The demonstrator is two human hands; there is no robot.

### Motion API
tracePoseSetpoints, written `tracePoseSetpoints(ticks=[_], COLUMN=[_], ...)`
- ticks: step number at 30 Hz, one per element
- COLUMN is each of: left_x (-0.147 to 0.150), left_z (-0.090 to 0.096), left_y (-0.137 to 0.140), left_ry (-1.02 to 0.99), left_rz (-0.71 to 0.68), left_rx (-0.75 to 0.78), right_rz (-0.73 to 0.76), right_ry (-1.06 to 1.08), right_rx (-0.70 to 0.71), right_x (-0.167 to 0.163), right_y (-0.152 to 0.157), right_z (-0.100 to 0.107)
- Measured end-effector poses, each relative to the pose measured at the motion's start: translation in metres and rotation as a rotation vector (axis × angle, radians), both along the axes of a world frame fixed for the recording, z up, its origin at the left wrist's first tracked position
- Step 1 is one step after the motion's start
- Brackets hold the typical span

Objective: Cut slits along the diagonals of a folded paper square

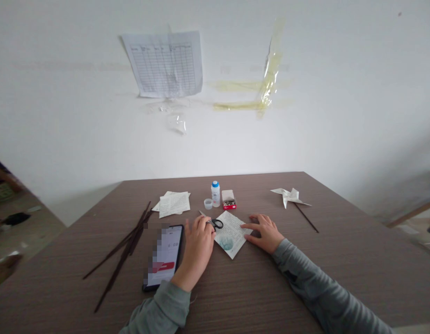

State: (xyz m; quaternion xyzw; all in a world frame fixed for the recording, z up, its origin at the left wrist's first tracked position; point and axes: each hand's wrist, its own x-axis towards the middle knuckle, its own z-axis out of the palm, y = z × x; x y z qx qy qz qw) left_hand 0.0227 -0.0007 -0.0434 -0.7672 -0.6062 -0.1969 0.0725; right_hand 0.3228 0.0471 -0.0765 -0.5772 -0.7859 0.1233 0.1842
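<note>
My left hand (198, 239) is curled over a pair of black-handled scissors (218, 223), its fingers closed round their middle. The blade tip points to the back left, and part of the scissors is hidden under the fingers. Beside it lies a square sheet of printed paper (232, 232) with a greenish picture near its front corner, turned like a diamond. At the paper's right corner rests my right hand (265, 233), fingers apart, the fingertips touching the sheet. Left of my left hand is a phone (166, 260) with a lit screen.
Behind the sheet stand a blue-capped bottle (215, 195), a small clear cup (208, 204) and an open red box of small metal pieces (229, 202). More paper squares (175, 204) and dark sticks (126, 250) lie left. A paper pinwheel (290, 197) on a stick lies right.
</note>
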Motion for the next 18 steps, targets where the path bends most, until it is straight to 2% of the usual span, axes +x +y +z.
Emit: tracePoseSetpoints(ticks=[4, 9, 12, 18], left_x=[0.011, 0.012, 0.009, 0.008], left_z=[0.003, 0.005, 0.008, 0.014], left_y=[-0.008, -0.013, -0.014, -0.015], left_ry=[-0.014, -0.058, -0.071, -0.086], left_rz=[-0.034, 0.041, 0.032, 0.014], left_rx=[-0.094, -0.104, -0.127, -0.187], right_rz=[0.027, 0.016, 0.021, 0.097], right_ry=[0.007, -0.012, -0.021, -0.057], right_rx=[0.006, 0.014, 0.028, 0.157], right_x=[0.004, 0.001, -0.005, -0.028], right_y=[0.002, -0.001, -0.004, -0.006], right_z=[-0.005, 0.002, 0.004, -0.015])
